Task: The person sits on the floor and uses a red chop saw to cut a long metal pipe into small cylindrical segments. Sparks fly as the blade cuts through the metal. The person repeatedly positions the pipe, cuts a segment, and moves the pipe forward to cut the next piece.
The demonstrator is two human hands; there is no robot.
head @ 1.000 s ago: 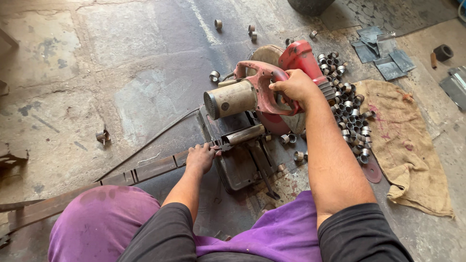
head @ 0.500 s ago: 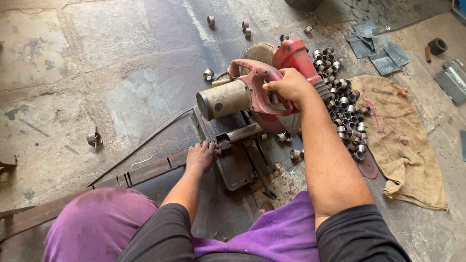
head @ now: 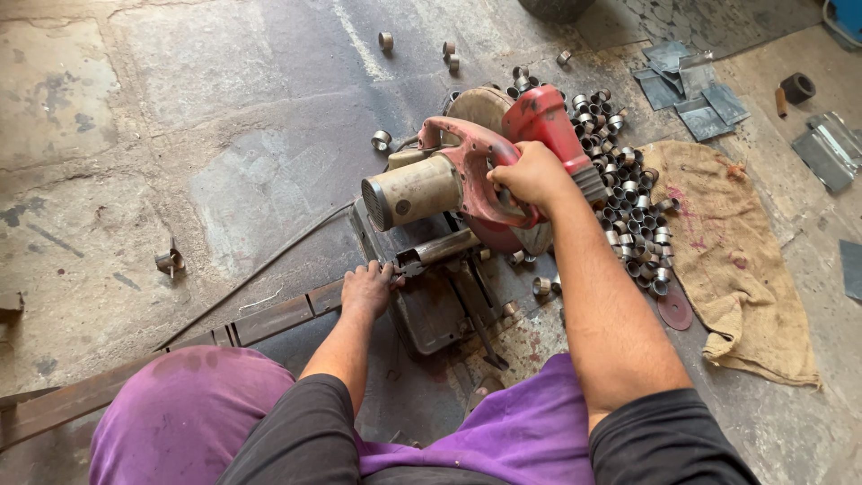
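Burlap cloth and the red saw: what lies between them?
A heap of short metal rings covers the floor between the burlap cloth and the red saw, seen in the head view.

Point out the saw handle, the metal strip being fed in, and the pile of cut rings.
saw handle [head: 467, 148], head view, on the red loop just left of the right hand's grip.
metal strip [head: 269, 319], head view, on its flat middle stretch.
cut rings [head: 633, 207], head view, on the pile's centre.

Soft, even daylight — faint shadows, no glare, sharp focus, slight bending at edges.
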